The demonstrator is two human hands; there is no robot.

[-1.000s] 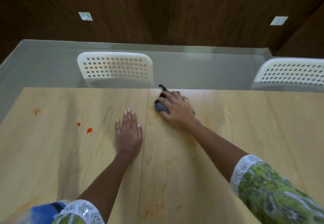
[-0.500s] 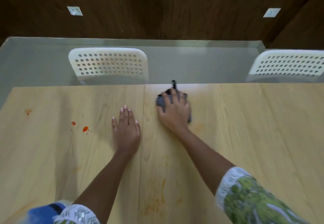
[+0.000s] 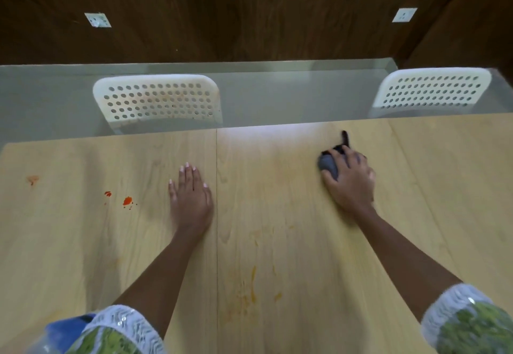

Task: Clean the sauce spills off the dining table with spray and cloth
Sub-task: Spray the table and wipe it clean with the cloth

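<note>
Filling the lower two thirds of the frame: pale wooden dining table (image 3: 277, 242), a thin seam running down its middle. Beyond its far edge, grey floor and dark wood wall; two white perforated chairs tucked in, one at upper centre-left (image 3: 156, 101), one at upper right (image 3: 430, 91). Two small white wall sockets higher up, upper left (image 3: 97, 19) and upper right (image 3: 404, 15). Reaching in from the lower corners, two bare forearms with green patterned, white-trimmed sleeves. Left hand (image 3: 191, 198) lying flat on the table just left of the seam, fingers straight and close together, holding nothing. Right hand (image 3: 351, 179) at centre right near the far edge, fingers curled over and pressing down on a dark grey cloth (image 3: 327, 166), part of it bulging out at the thumb side and a thin black tail sticking up past the fingertips; slightly blurred. Faint orange-yellow smears (image 3: 251, 284) on the wood at lower centre, right of the seam. Red sauce spots (image 3: 127, 201) at middle left, apart from the left hand, plus a fainter orange mark (image 3: 32, 179) near the left edge. Something blue (image 3: 65, 331) at the lower left corner, partly hidden by the sleeve, too cropped to identify.
</note>
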